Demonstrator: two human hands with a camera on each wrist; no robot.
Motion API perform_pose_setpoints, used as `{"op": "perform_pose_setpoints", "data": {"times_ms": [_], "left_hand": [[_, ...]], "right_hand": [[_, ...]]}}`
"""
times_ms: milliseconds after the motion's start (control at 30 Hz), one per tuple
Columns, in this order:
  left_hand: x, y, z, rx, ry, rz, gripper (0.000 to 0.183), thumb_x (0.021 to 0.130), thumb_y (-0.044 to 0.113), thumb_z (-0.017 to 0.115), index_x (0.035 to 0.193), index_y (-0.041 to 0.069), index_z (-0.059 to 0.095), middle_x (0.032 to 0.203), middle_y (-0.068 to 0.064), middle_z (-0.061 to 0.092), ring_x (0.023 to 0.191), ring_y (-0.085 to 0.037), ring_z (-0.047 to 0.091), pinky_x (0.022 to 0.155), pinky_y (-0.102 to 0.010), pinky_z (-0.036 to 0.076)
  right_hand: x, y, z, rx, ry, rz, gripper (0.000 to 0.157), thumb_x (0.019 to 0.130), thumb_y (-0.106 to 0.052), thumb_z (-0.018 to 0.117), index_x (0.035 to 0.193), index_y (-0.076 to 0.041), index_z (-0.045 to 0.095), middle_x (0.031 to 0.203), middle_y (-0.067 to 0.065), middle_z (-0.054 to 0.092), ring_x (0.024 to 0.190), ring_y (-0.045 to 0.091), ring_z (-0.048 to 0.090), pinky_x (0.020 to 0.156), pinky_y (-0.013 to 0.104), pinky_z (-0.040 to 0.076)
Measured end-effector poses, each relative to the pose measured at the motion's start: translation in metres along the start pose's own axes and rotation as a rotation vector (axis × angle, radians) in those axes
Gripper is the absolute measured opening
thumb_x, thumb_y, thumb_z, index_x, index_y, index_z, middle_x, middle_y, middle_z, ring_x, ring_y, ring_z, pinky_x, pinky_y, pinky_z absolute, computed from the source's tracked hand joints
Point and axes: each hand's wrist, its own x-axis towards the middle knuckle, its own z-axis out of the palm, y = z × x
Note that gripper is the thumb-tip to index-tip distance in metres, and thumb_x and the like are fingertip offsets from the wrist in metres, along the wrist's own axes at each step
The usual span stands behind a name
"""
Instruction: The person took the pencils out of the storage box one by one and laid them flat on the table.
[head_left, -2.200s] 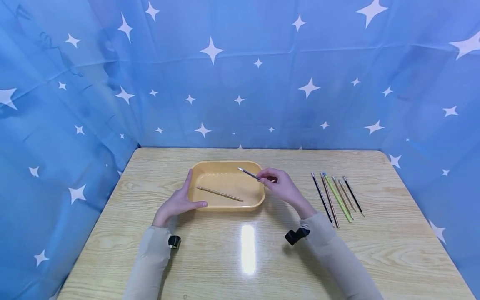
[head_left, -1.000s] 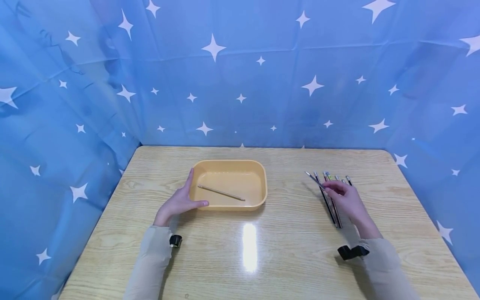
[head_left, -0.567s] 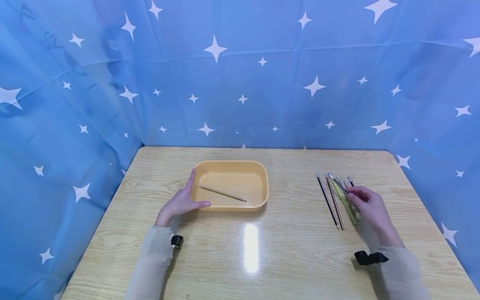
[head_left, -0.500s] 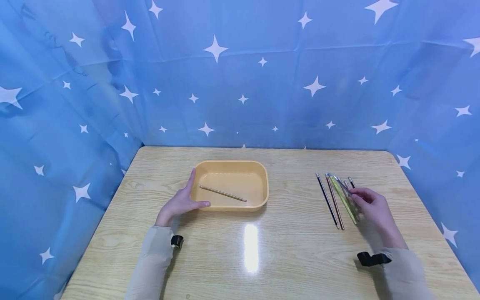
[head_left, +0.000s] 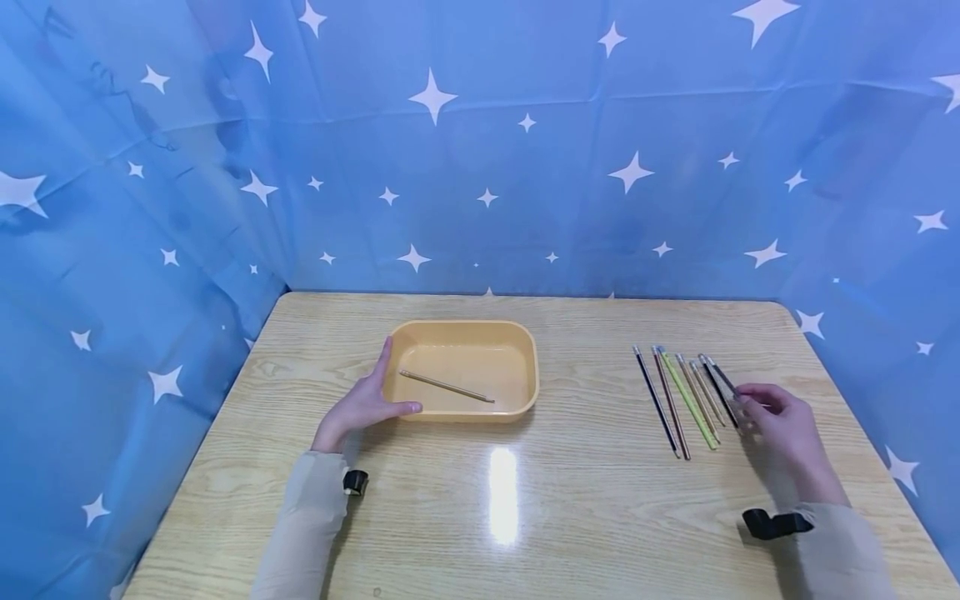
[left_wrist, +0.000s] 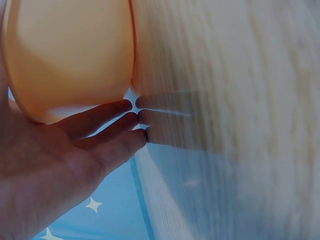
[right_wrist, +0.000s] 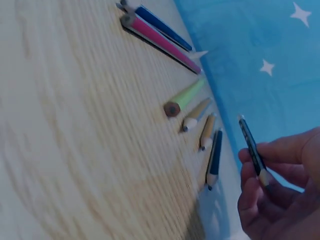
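Note:
At the left of a yellow-orange plastic tray (head_left: 480,335), my left hand (head_left: 358,408) rests its straight, spread fingers against the side, with the thumb at the front rim. One gold-brown pencil (head_left: 446,386) lies inside the tray. My right hand (head_left: 787,429) pinches a dark pencil (right_wrist: 252,150) between thumb and fingers, its eraser end pointing away. This pencil is held just above the right end of a row of pencils. In that row are a green pencil (head_left: 686,396), a reddish-brown one (head_left: 672,404), natural-wood ones and dark ones such as the dark pencil (head_left: 656,402) at the left.
A light wood-grain table (head_left: 600,517) carries everything. Blue cloth (head_left: 480,167) with white stars hangs behind it and at both sides. A bright light reflection (head_left: 503,496) shows on the tabletop in front of the tray.
My right hand has carried the dark pencil from over the tray rightward, across the row, to its right end. The left hand stays at the tray.

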Motion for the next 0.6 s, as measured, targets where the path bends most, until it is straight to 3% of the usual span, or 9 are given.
{"op": "perform_pose_setpoints", "data": {"times_ms": [233,467,600], "left_hand": [[0.000,0.001,0.000,-0.005,0.000,-0.008,0.124,0.078,0.040,0.080,0.154,0.019,-0.016,0.155,-0.029,0.011,0.135,-0.049,0.026,0.108,-0.058,0.025],[0.000,0.001,0.000,-0.022,0.000,-0.010,0.124,0.077,0.039,0.081,0.154,0.017,-0.015,0.155,-0.028,0.011,0.135,-0.049,0.024,0.108,-0.058,0.024],[-0.001,0.001,0.000,-0.022,0.003,-0.012,0.125,0.077,0.039,0.081,0.154,0.016,-0.014,0.154,-0.029,0.013,0.134,-0.050,0.026,0.107,-0.059,0.025]], "right_hand": [[0.002,0.004,-0.003,-0.033,0.021,0.010,0.031,0.100,-0.014,0.051,0.116,0.013,0.053,0.085,-0.018,0.060,0.070,0.002,0.058,0.057,0.022,0.050],[0.005,0.011,0.000,-0.141,0.064,0.054,0.032,0.099,-0.013,0.052,0.115,0.014,0.057,0.080,-0.015,0.057,0.064,0.002,0.053,0.053,0.021,0.045],[0.006,0.013,0.003,-0.181,0.090,0.064,0.032,0.097,-0.017,0.057,0.111,0.012,0.060,0.079,-0.014,0.059,0.064,-0.007,0.049,0.055,0.018,0.043]]}}
